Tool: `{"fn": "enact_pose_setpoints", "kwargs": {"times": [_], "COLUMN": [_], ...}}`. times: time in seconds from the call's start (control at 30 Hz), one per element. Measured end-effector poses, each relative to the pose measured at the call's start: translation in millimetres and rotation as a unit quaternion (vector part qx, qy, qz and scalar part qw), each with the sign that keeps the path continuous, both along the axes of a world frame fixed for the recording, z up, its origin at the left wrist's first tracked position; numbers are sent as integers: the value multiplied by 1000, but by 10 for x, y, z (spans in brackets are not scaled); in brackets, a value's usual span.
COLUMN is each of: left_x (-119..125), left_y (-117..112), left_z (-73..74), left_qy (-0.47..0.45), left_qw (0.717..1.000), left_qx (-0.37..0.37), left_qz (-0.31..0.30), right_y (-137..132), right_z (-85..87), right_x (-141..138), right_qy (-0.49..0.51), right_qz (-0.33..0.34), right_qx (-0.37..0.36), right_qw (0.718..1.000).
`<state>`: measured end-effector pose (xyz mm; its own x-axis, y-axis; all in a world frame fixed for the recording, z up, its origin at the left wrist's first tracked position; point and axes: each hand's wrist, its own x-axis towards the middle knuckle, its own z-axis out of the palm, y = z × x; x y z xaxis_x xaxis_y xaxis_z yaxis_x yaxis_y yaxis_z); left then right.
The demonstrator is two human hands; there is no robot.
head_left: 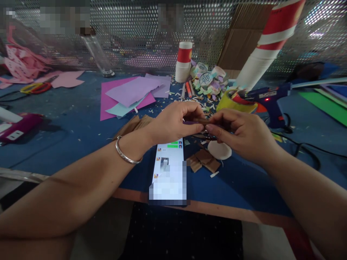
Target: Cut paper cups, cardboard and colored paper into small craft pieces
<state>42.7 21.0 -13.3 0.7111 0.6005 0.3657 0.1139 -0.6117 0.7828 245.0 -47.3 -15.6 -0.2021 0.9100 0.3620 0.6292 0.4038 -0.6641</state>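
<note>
My left hand (172, 122) and my right hand (241, 133) meet above the blue table (81, 144), both pinching a small brown strip of cardboard (202, 121) between their fingertips. A silver bangle (125, 153) sits on my left wrist. Under the hands lie a lit phone (169, 169), brown cardboard pieces (204, 161) and a white paper disc (220, 150). A dark small object below the strip is partly hidden by my fingers.
Pink, purple and light-blue paper sheets (130, 94) lie at the back left. A stack of red-white paper cups (183, 62), paper scraps (207, 81), a yellow tape roll (235, 102) and a blue glue gun (268, 99) stand behind. Scissors (36, 87) lie far left; a perforated metal screen (135, 36) backs the table.
</note>
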Motion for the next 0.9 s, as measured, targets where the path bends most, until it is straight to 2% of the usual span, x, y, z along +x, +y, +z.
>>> {"fn": "enact_pose_setpoints", "kwargs": {"times": [0.2, 0.9], "left_x": [10, 26], "left_y": [-3, -6], "left_z": [0, -4], "left_qy": [-11, -22], "left_qw": [1000, 999], "left_qx": [-26, -32], "left_qz": [0, 1], "right_y": [-4, -12], "right_z": [1, 9], "right_x": [-2, -11], "right_qy": [-2, 9], "right_qz": [1, -4], "right_qx": [3, 5], "right_qw": [1000, 1000]}}
